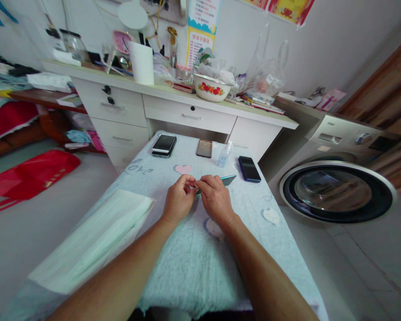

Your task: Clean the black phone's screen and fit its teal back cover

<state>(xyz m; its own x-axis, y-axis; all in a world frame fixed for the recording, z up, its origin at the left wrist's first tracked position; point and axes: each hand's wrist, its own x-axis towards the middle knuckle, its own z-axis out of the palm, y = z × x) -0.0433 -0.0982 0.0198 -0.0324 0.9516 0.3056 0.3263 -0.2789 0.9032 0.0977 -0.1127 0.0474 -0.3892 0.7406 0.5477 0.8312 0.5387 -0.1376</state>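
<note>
Over the middle of the cloth-covered table (187, 267), my hands meet at one end of a thin, teal-edged phone (228, 180). My right hand (215, 196) is closed around it, and the phone's far end sticks out to the right behind the knuckles. My left hand (181, 196) is closed in a pinch right beside the right fingertips; what sits between its fingers is too small to make out. A clear spray bottle (223, 156) stands just beyond the hands. Right of it lies a dark blue phone (249, 169). Behind is a brown phone case (204, 148).
Stacked phones (164, 145) lie at the table's far left corner. A folded pale cloth (96, 240) covers the left side. Beyond stands a white desk (120, 107) bearing a floral bowl (212, 88) and a white cylinder (142, 64). A washing machine (334, 138) is at the right.
</note>
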